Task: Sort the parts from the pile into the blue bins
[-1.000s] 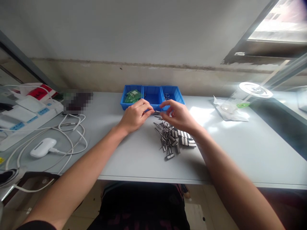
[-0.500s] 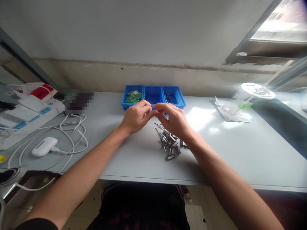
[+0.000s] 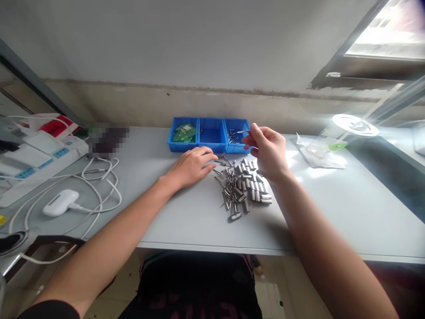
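Note:
My right hand (image 3: 268,148) pinches a thin metal pin (image 3: 243,131) between thumb and fingertips, over the right compartment of the blue three-part bin (image 3: 212,148). Several similar pins lie in that compartment. Flat on the table, my left hand (image 3: 194,166) has its fingers stretched toward the pile and seems to hold nothing. The pile mixes metal pins (image 3: 227,188) on its left with small metal blocks (image 3: 257,186) on its right. Green packets (image 3: 184,133) fill the left compartment; one tiny piece lies in the middle one.
On the left are a white power strip (image 3: 63,153), looping white cables (image 3: 99,186) and a white earphone case (image 3: 60,203). A clear plastic bag (image 3: 320,153) and a clear container with a white rim (image 3: 355,125) stand at the right. A wall rises behind the bin.
My hands were together in front of the bin and have parted. The right moved up and right with the pin; the left lowered to the table and opened. The metal blocks are now uncovered.

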`<state>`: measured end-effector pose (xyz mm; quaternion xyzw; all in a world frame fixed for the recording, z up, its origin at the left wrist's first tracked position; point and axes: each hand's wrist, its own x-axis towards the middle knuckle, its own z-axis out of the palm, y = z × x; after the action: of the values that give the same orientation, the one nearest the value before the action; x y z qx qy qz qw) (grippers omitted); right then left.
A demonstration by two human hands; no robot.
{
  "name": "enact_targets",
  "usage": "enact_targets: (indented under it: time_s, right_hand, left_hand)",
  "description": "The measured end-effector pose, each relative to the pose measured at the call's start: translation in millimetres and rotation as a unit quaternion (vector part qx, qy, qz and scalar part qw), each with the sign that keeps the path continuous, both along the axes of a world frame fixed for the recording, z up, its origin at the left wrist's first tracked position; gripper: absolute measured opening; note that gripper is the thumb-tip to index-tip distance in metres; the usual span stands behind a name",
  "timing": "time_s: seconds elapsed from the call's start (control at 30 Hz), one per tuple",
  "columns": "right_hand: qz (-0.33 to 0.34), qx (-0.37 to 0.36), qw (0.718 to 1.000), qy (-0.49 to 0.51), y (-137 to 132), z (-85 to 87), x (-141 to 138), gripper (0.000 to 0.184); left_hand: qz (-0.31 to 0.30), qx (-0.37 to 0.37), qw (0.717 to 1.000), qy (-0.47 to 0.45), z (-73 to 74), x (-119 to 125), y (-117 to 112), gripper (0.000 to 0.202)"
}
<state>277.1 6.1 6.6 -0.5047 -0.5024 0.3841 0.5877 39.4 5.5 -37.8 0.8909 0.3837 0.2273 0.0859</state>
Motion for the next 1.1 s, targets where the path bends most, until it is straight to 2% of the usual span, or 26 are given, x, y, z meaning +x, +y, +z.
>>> enact_targets:
  time_s: [0.17, 0.4, 0.63, 0.8, 0.93, 1.1]
  right_hand:
    - [-0.009, -0.067, 0.997, 0.027, 9.5, -7.0, 6.8, 0.047]
    - [-0.019, -0.141, 0.989, 0.037, 8.8, -6.8, 8.2, 0.038]
    - [-0.038, -0.140, 0.989, -0.002, 11.6, -11.6, 5.7, 0.034]
    - [-0.031, -0.146, 0.989, -0.021, 10.1, -10.4, 4.4, 0.030]
    - [-0.026, -0.139, 0.989, -0.045, 9.3, -10.6, 4.5, 0.027]
    - [-0.008, -0.118, 0.992, -0.053, 10.6, -12.3, 5.1, 0.026]
  left_hand:
    - [-0.009, -0.021, 0.999, 0.025, -0.5, 1.4, -1.4, 0.024]
    - [-0.017, -0.021, 0.999, 0.045, -1.9, 2.4, 0.0, 0.018]
    - [-0.023, -0.001, 0.999, 0.030, 0.8, 4.5, -2.6, 0.027]
    - [-0.094, -0.005, 0.995, 0.024, 8.4, 8.1, -8.4, 0.038]
    - [-0.106, -0.009, 0.993, 0.059, 7.6, 10.3, -11.0, 0.034]
    - [-0.093, 0.005, 0.995, 0.041, 1.4, 11.3, -9.3, 0.027]
